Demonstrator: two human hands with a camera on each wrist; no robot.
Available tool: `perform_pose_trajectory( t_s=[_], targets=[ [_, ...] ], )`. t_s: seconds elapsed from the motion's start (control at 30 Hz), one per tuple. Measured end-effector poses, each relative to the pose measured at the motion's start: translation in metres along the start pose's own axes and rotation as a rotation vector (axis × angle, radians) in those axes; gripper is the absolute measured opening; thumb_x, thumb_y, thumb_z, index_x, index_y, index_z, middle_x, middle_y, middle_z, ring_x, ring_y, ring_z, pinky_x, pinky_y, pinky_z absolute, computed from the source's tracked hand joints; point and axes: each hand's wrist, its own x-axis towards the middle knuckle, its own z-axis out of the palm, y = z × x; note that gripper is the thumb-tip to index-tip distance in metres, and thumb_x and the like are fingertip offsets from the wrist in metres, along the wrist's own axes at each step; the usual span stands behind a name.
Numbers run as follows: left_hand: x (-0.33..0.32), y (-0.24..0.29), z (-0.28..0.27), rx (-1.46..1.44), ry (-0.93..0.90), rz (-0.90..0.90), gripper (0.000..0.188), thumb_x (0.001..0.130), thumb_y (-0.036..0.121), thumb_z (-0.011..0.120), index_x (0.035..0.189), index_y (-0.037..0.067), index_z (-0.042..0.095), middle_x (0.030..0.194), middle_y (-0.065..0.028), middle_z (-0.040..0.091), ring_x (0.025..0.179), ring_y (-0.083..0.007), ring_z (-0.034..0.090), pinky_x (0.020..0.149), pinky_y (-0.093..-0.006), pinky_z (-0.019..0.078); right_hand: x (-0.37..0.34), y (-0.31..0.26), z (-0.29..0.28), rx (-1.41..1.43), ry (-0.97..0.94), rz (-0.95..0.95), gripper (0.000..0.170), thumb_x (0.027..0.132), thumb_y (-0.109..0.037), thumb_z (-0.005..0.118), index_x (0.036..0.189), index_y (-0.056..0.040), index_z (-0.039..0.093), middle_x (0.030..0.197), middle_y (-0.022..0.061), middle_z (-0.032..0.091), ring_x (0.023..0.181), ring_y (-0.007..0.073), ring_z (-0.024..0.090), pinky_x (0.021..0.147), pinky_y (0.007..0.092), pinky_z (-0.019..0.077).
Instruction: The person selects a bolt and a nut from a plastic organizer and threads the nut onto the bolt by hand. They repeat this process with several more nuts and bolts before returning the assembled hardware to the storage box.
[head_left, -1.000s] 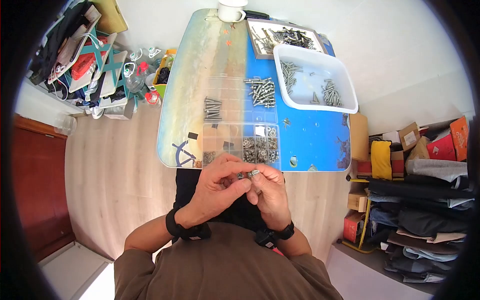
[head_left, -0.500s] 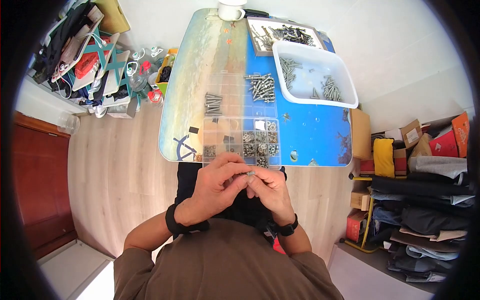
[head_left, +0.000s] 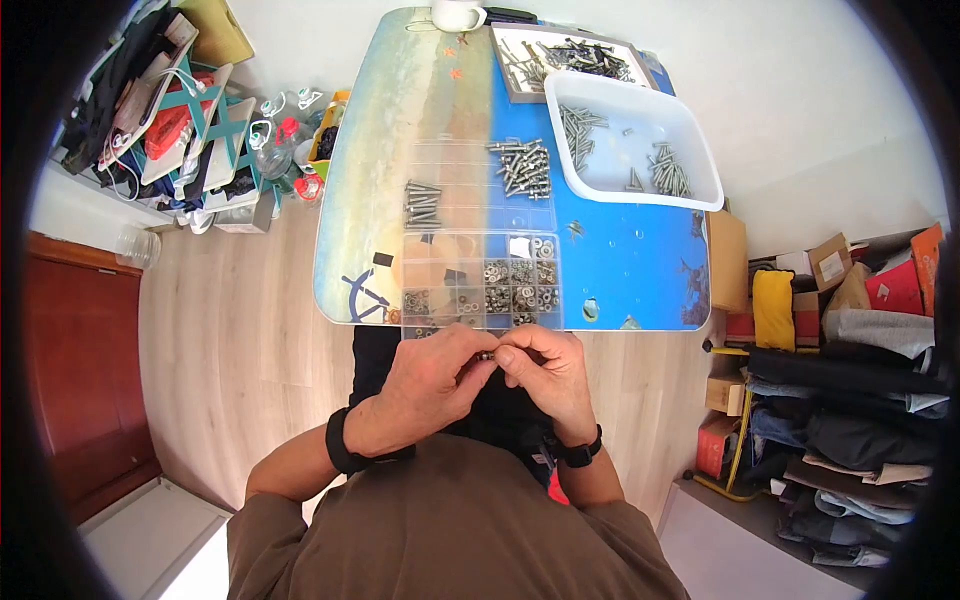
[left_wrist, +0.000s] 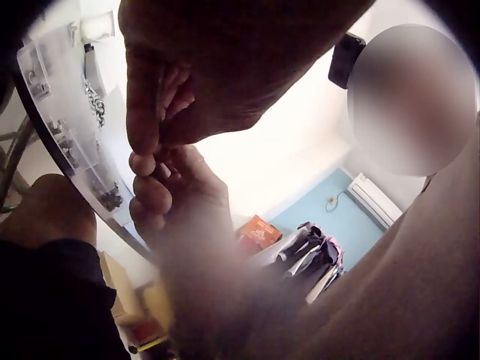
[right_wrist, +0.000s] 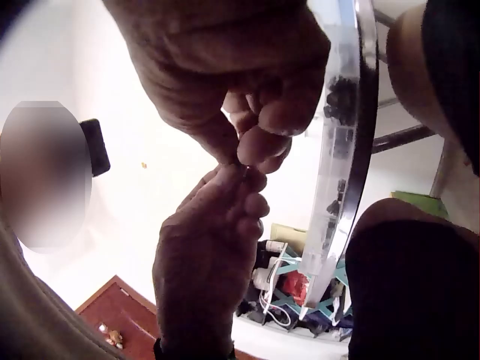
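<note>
In the head view both hands meet just in front of the table's near edge, over the lap. My left hand (head_left: 425, 385) pinches a small metal bolt (head_left: 487, 355), of which only a short shiny bit shows between the fingers. From the other side my right hand (head_left: 548, 385) grips its end with thumb and forefinger, hiding most of it. Both wrist views show the fingertips pressed together, dark against the light. Beyond the hands lies a clear divided box (head_left: 432, 272) with nuts (head_left: 497, 271) and washers (head_left: 541, 247) in its compartments.
On the open lid lie long bolts (head_left: 423, 204) and a heap of bolts with nuts (head_left: 521, 168). A white plastic tub (head_left: 640, 92) holds more bolts. Behind it stands a shallow box (head_left: 515, 88) of dark screws. A white mug (head_left: 457, 14) stands at the table's far edge.
The hands stay together while the fingers shift around the bolt. Its silvery end, visible earlier at the right fingertips, is now covered by them.
</note>
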Motion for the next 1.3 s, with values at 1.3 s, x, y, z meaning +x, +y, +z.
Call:
perform_pose_trajectory(
  t_s=[1.3],
  targets=[
    [0.004,-0.010,0.004,-0.343,-0.163,-0.466,0.019,0.105,0.019,0.047,0.101,0.002,0.052,0.068,-0.0076,0.059,0.056,-0.0174,0.059,0.052,-0.0309,0.0471,0.008,-0.010,0.006,-0.264,0.065,-0.120,0.018,0.085,-0.004,0.074,0.102,0.0001,0.067,0.081,0.0044,0.066,0.066,0.0076,0.060,0.057,0.0225,0.0478]
  ],
)
